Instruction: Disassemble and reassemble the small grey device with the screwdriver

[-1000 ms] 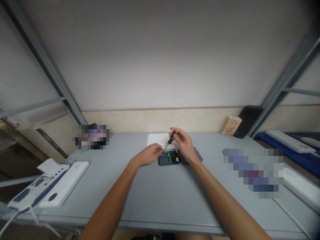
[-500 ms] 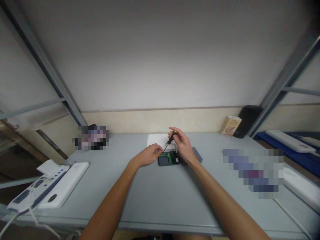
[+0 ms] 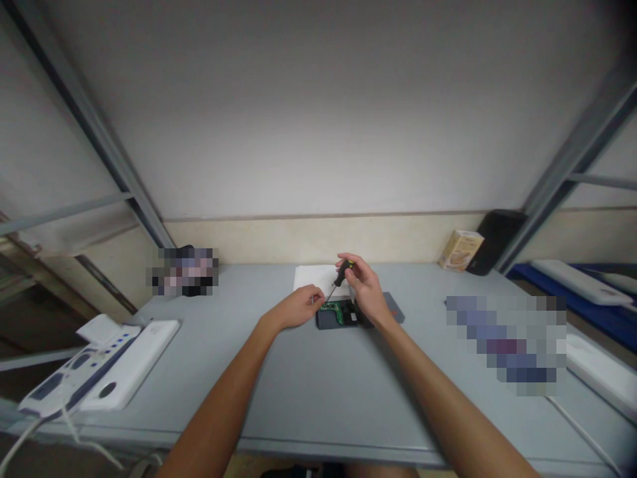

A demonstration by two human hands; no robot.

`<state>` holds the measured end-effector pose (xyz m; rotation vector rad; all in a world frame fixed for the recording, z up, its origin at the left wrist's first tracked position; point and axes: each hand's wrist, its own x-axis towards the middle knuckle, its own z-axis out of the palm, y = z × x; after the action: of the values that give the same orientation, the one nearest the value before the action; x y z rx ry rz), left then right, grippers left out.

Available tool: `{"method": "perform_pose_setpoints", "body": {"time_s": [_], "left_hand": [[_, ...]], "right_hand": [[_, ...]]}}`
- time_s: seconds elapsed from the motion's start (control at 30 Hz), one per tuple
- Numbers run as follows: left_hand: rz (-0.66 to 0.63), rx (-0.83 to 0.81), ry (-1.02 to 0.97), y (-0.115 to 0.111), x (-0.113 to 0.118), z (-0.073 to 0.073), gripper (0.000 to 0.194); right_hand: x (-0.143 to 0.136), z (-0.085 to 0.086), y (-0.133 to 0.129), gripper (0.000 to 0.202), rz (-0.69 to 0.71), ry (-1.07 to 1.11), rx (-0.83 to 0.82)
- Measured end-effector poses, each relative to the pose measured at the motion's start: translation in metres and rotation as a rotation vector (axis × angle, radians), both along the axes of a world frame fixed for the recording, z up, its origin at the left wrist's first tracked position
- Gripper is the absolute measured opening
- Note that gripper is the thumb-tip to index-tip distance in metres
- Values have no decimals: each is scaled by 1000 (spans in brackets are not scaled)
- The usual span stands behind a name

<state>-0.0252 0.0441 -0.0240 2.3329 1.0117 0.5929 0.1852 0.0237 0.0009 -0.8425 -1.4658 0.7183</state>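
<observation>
A screwdriver [image 3: 341, 273] with a black and yellow handle is gripped in my right hand [image 3: 369, 292], its thin shaft slanting down to the left. The tip meets the upper left part of an opened dark device [image 3: 327, 321], where a green circuit board [image 3: 341, 313] shows. My left hand [image 3: 298, 307] rests at the device's left corner, thumb and fingers pinched together close to the tip. Whatever they hold, if anything, is too small to make out. Partly behind my right wrist lies a flat dark grey panel [image 3: 394, 307]. White paper [image 3: 312, 276] lies behind the device.
To the left, a white and blue power strip [image 3: 74, 372] with cables lies beside a white slab [image 3: 137, 358]. At the back right, a yellowish box [image 3: 462, 251] leans near a black upright object [image 3: 494, 242]. Pixelated items [image 3: 184, 272] sit at the back left.
The view has shifted very slightly. Both hands, the screwdriver and the device keep nearly the same places relative to one another.
</observation>
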Motion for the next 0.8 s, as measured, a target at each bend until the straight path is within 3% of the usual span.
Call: {"method": "perform_pose_setpoints", "body": {"time_s": [0.07,0.3,0.53,0.7,0.8], "left_hand": [[-6,-7,2,0,0,0,25],[-17,7,-11,1,-1,-1,25],[-14,21,-8,1,-1,-1,26],[-5,6,-8,0,0,0,26],[-4,7,-5,0,0,0,25]], "right_hand": [[-1,1,-1,26,15,11,-5],[-2,6,-4,15,-141,-50,76],[2,4,-1,24,-24,34,-29],[2,6,-2,22,-192,-53,49],[4,7,-2,20,-197,-93,62]]}}
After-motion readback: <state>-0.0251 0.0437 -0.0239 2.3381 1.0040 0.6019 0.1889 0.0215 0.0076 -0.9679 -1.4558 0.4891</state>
